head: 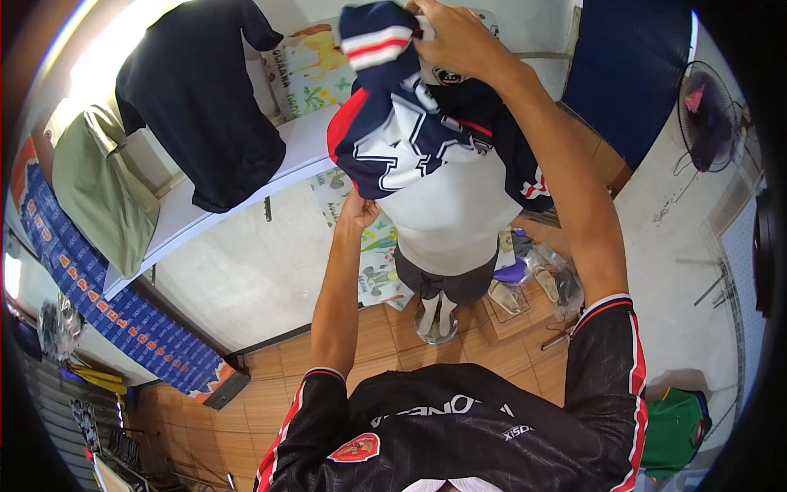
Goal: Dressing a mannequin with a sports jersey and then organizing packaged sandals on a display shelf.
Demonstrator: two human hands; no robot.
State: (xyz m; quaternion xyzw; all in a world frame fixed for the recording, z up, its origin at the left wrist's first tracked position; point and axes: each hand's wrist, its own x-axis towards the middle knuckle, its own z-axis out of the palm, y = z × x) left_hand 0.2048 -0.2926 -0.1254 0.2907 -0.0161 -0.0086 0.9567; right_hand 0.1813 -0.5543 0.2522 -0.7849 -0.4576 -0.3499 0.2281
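Note:
In front of me stands a white mannequin (455, 212) on a round base, wearing dark shorts (452, 277). A navy shirt (393, 144) with white lettering and red panels is bunched around its upper chest, leaving the belly bare. My right hand (461, 37) is raised at the top and grips a navy part of the shirt beside a white and red striped band. Lower down, my left hand (361, 210) pinches the shirt's bottom edge on the left side. Another striped part of the shirt hangs at the mannequin's right, near my right forearm. The mannequin's head is mostly hidden.
A white wall shelf (227, 203) on the left bears a black T-shirt (203, 98) and an olive shirt (104, 190). Sandals (504, 298) and plastic bags (556, 264) lie beside the mannequin. A fan (707, 117) is at right, a green garment (673, 433) at lower right.

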